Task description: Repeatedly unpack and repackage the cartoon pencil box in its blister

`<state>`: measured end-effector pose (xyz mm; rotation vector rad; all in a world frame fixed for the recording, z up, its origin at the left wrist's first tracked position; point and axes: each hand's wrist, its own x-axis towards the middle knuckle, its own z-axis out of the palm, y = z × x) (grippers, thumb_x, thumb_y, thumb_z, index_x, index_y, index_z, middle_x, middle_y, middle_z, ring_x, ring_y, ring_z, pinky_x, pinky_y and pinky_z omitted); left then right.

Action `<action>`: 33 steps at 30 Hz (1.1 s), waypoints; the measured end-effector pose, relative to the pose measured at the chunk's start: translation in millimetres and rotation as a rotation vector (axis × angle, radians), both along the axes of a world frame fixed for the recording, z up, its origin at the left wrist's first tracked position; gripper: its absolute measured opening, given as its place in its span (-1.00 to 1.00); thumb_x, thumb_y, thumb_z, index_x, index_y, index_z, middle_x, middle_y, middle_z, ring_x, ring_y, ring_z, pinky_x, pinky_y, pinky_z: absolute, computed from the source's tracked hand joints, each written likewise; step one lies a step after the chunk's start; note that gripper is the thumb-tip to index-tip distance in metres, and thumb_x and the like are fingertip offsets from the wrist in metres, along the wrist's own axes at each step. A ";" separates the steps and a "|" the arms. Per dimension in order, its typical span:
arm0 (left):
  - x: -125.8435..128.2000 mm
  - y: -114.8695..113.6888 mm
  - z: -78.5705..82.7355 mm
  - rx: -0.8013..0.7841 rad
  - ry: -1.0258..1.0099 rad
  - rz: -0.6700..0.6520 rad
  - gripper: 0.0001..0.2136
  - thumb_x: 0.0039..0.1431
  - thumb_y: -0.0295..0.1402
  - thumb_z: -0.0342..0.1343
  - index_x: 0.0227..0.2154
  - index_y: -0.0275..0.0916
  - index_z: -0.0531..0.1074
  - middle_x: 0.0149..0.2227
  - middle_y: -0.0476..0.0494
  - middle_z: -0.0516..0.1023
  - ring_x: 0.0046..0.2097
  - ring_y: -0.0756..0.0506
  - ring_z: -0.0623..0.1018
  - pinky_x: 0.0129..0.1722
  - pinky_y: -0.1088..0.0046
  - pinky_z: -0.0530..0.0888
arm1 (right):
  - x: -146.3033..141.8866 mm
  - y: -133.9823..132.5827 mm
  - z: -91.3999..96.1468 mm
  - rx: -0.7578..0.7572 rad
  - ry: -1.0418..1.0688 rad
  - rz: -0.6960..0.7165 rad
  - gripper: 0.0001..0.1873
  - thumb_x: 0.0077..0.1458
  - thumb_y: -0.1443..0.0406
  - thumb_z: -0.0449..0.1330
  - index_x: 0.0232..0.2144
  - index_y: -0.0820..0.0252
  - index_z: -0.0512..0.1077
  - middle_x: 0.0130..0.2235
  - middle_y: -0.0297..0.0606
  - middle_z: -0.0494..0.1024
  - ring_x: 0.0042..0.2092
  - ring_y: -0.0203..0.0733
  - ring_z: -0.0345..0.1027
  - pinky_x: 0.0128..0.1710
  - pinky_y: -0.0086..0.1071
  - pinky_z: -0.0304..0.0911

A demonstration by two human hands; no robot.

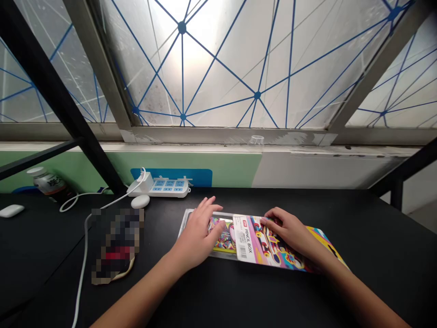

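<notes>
I've got both hands flat on the pencil box [252, 243], mid-counter [375, 237]. Left hand [198, 232] presses the clear end, fingers spread, gripping nothing. Right hand [290, 232] covers the printed sleeve [247, 241], fingers loosely bent, resting on top. The box's far right end hides under my forearm. A blurred patch [116, 246] left of it, unreadable. Power strip [164, 186] behind.
</notes>
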<state>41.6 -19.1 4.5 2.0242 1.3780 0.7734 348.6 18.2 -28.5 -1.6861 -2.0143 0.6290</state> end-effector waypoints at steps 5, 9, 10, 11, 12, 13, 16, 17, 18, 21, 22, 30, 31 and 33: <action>-38.4 -4.6 -17.9 0.026 -0.119 0.155 -0.60 0.40 -0.07 -0.13 0.19 -0.09 0.22 0.43 -0.14 0.01 0.40 -0.21 0.10 0.34 0.10 0.13 | 24.1 4.2 10.3 -0.171 0.019 0.124 -0.54 0.06 -0.09 0.24 -0.15 0.09 0.48 -0.18 -0.23 0.60 -0.19 -0.02 0.47 -0.17 -0.24 0.39; -45.6 -14.8 -38.2 -0.087 -0.363 0.138 -0.50 0.43 -0.01 -0.28 0.31 -0.11 -0.01 0.43 -0.21 0.00 0.41 -0.17 0.07 0.33 0.16 0.17 | 30.9 12.1 11.6 -0.171 -0.031 0.163 -0.46 -0.01 -0.06 0.31 -0.05 0.07 0.49 -0.03 -0.16 0.58 -0.03 0.08 0.48 -0.02 -0.19 0.39; -44.8 -16.6 -41.0 -0.117 -0.400 0.116 -0.48 0.43 0.00 -0.31 0.33 -0.10 -0.07 0.43 -0.20 -0.01 0.42 -0.17 0.05 0.33 0.17 0.16 | 29.7 14.5 11.3 -0.157 -0.044 0.175 -0.44 -0.02 -0.05 0.32 -0.02 0.06 0.49 0.01 -0.15 0.57 0.01 0.11 0.46 0.02 -0.17 0.38; -43.8 -18.0 -42.6 -0.133 -0.425 0.099 -0.46 0.43 0.02 -0.30 0.35 -0.07 -0.12 0.44 -0.17 -0.04 0.43 -0.17 0.02 0.34 0.16 0.14 | 26.8 17.0 11.3 -0.146 -0.058 0.190 -0.43 -0.01 -0.05 0.32 0.00 0.06 0.48 0.04 -0.13 0.55 0.05 0.12 0.45 0.05 -0.15 0.36; -43.2 -19.0 -43.3 -0.139 -0.440 0.087 -0.43 0.42 0.04 -0.29 0.36 -0.05 -0.16 0.45 -0.14 -0.09 0.43 -0.17 -0.02 0.35 0.16 0.11 | 22.0 19.3 11.9 -0.141 -0.073 0.207 -0.42 0.00 -0.05 0.32 0.02 0.05 0.47 0.06 -0.12 0.53 0.07 0.13 0.43 0.07 -0.14 0.35; -43.1 -19.6 -43.2 -0.142 -0.447 0.075 -0.41 0.41 0.06 -0.28 0.37 -0.03 -0.19 0.46 -0.12 -0.13 0.44 -0.18 -0.05 0.36 0.14 0.08 | 15.2 21.6 13.3 -0.139 -0.091 0.226 -0.42 0.01 -0.05 0.31 0.04 0.05 0.46 0.08 -0.10 0.52 0.08 0.14 0.42 0.08 -0.12 0.34; -46.7 -20.1 -41.0 -0.159 -0.450 0.046 -0.36 0.39 0.10 -0.31 0.39 -0.03 -0.26 0.47 -0.14 -0.18 0.44 -0.21 -0.08 0.36 0.11 0.07 | -18.9 28.6 21.7 -0.138 -0.167 0.284 -0.43 0.04 -0.05 0.28 0.05 0.01 0.45 0.10 -0.11 0.50 0.07 0.15 0.42 0.07 -0.07 0.33; -48.6 -20.0 -40.4 -0.160 -0.460 0.040 -0.35 0.38 0.12 -0.32 0.39 -0.05 -0.27 0.47 -0.16 -0.18 0.44 -0.22 -0.08 0.36 0.11 0.08 | -34.5 31.0 25.4 -0.130 -0.196 0.302 -0.44 0.04 -0.04 0.29 0.05 0.00 0.45 0.10 -0.12 0.49 0.06 0.16 0.41 0.06 -0.05 0.32; -50.6 -19.9 -40.0 -0.160 -0.480 0.036 -0.33 0.37 0.13 -0.33 0.40 -0.07 -0.28 0.47 -0.18 -0.19 0.44 -0.23 -0.07 0.36 0.12 0.09 | -51.6 33.3 28.8 -0.120 -0.223 0.320 -0.45 0.03 -0.04 0.29 0.05 -0.02 0.45 0.10 -0.13 0.49 0.05 0.16 0.41 0.06 -0.03 0.31; -55.3 -19.3 -39.9 -0.168 -0.580 0.020 -0.30 0.35 0.16 -0.33 0.40 -0.08 -0.28 0.46 -0.21 -0.17 0.43 -0.25 -0.04 0.33 0.13 0.16 | -106.1 38.7 35.7 -0.084 -0.246 0.390 -0.48 0.05 -0.01 0.28 0.03 0.00 0.45 0.09 -0.15 0.49 0.04 0.14 0.40 0.07 -0.03 0.27; -56.3 -18.9 -39.9 -0.179 -0.612 0.018 -0.30 0.35 0.16 -0.32 0.40 -0.08 -0.28 0.46 -0.21 -0.15 0.43 -0.26 -0.03 0.32 0.13 0.17 | -122.8 39.7 36.4 -0.092 -0.233 0.421 -0.50 0.08 0.00 0.26 0.04 0.01 0.43 0.09 -0.15 0.49 0.04 0.12 0.40 0.07 -0.05 0.26; -59.6 -5.5 -35.6 -0.211 -0.849 0.228 -0.43 0.39 0.08 -0.24 0.34 -0.06 -0.06 0.43 -0.24 -0.04 0.43 -0.23 0.00 0.35 0.12 0.02 | -138.4 32.4 36.6 0.158 -0.314 0.384 -0.43 0.11 -0.08 0.20 0.09 0.00 0.36 0.19 -0.12 0.38 0.18 0.14 0.28 0.23 0.11 0.01; -59.8 -3.0 -35.1 -0.229 -0.865 0.263 -0.46 0.40 0.03 -0.19 0.32 -0.07 -0.03 0.41 -0.27 0.00 0.41 -0.23 0.05 0.33 0.12 0.06 | -123.4 30.9 37.0 0.155 -0.311 0.355 -0.44 0.13 -0.10 0.18 0.08 0.00 0.36 0.20 -0.12 0.38 0.18 0.14 0.29 0.22 0.11 0.03; -60.0 1.6 -35.2 -0.271 -0.883 0.315 -0.50 0.39 -0.11 -0.07 0.29 -0.10 -0.01 0.37 -0.33 0.07 0.37 -0.23 0.15 0.28 0.15 0.16 | -87.6 27.5 35.6 0.106 -0.267 0.278 -0.44 0.15 -0.13 0.13 0.07 0.00 0.37 0.19 -0.11 0.39 0.15 0.14 0.33 0.17 0.06 0.16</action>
